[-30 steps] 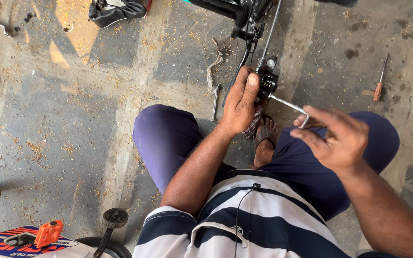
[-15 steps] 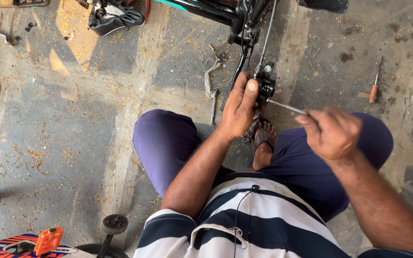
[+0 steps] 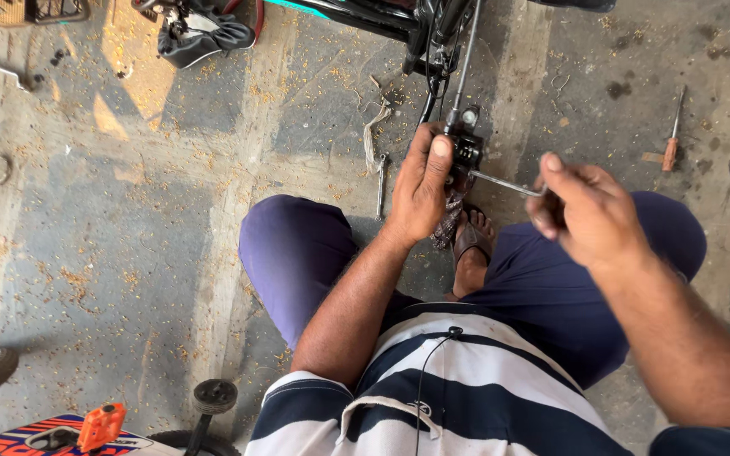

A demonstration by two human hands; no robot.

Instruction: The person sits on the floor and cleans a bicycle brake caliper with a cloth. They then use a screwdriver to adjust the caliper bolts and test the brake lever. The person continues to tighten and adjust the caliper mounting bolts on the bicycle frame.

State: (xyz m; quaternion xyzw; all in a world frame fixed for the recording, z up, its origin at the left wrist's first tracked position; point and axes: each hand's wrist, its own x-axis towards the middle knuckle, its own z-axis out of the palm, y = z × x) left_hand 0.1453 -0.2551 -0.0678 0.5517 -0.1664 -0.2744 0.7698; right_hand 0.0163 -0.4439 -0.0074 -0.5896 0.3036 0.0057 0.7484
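Note:
I sit on a concrete floor in purple trousers and a striped shirt. My left hand (image 3: 420, 186) grips a small black bicycle part (image 3: 466, 148) at the end of a bar and cables that come down from a bicycle frame (image 3: 433, 25) at the top. My right hand (image 3: 585, 211) is closed on the handle end of a thin metal key (image 3: 500, 182). The key's tip goes into the black part. My sandalled foot (image 3: 471, 241) rests just below the part.
A metal spanner (image 3: 380, 186) lies on the floor left of my left hand. A screwdriver with an orange handle (image 3: 672, 135) lies at the right. A small child's bicycle with a training wheel (image 3: 213, 397) and orange pedal (image 3: 100, 426) sits at the bottom left. Sawdust covers the floor.
My right hand has turned with the metal key, its knuckles rolling over the top. My left hand stays on the black part. The camera has shifted slightly.

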